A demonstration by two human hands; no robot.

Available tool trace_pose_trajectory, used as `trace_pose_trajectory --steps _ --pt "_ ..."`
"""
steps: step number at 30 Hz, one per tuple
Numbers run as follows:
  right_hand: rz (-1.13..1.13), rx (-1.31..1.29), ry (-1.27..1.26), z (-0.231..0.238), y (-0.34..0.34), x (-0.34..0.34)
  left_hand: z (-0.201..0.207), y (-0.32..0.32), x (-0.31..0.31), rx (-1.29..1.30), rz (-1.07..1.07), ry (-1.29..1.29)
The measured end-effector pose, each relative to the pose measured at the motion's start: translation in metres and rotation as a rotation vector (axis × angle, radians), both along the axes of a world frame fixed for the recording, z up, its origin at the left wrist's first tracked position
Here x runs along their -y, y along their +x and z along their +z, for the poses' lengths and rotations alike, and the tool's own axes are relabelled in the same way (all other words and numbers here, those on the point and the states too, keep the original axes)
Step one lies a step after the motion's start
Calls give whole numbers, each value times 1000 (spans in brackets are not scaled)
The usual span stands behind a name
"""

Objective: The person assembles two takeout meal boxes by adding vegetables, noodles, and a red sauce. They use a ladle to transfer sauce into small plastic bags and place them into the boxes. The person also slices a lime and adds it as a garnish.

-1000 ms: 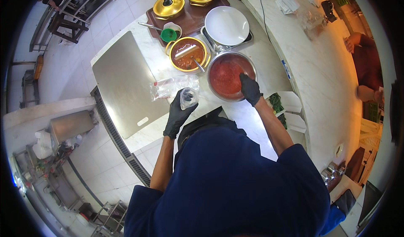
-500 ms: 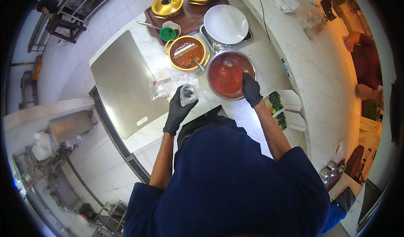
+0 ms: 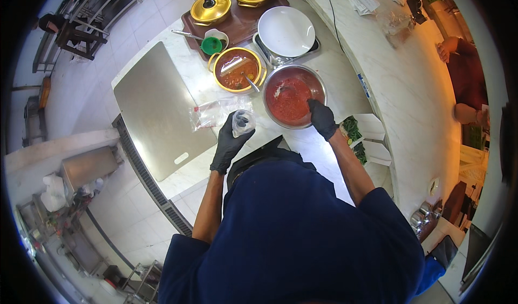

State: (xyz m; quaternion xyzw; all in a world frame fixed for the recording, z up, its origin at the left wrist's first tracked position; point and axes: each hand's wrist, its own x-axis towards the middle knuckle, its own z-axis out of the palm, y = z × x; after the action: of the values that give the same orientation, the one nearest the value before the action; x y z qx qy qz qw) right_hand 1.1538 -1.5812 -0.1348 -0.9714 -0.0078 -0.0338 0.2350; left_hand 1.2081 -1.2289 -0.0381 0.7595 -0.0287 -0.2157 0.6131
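My black-gloved left hand (image 3: pixel 229 144) is wrapped round a small clear plastic bag (image 3: pixel 244 121), its round mouth facing up. At the right rim of a steel bowl (image 3: pixel 322 82) my gloved right hand (image 3: pixel 322 119) is closed on a ladle, whose handle is mostly hidden by the fingers. Its head is down in the red sauce (image 3: pixel 294 107) and barely shows. Just left of the bowl stands a golden pot (image 3: pixel 217 68) of orange-red stew, with a spoon (image 3: pixel 252 83) leaning on its rim. A flat clear plastic packet (image 3: pixel 208 114) lies beyond my left hand.
Two lidded golden pots (image 3: pixel 210 8) stand on a brown tray (image 3: pixel 237 26), near a green cup (image 3: pixel 211 46). A white plate (image 3: pixel 286 31) sits behind the bowl. Left is a metal board (image 3: pixel 156 109); right, boxes of greens (image 3: pixel 353 131). Another person's arm (image 3: pixel 458 50) shows far right.
The ladle's head has gone from showing near the bowl's far side to mostly sunk in the sauce. My left hand keeps its hold on the bag, almost unmoved.
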Motion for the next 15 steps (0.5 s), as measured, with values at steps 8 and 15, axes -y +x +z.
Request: trace_pose_trajectory --steps 8,15 --pt "-69 -92 15 -3 -18 -17 -8 10 6 53 -24 3" --pt "-359 -568 775 19 -23 -18 -23 23 17 171 -91 107"
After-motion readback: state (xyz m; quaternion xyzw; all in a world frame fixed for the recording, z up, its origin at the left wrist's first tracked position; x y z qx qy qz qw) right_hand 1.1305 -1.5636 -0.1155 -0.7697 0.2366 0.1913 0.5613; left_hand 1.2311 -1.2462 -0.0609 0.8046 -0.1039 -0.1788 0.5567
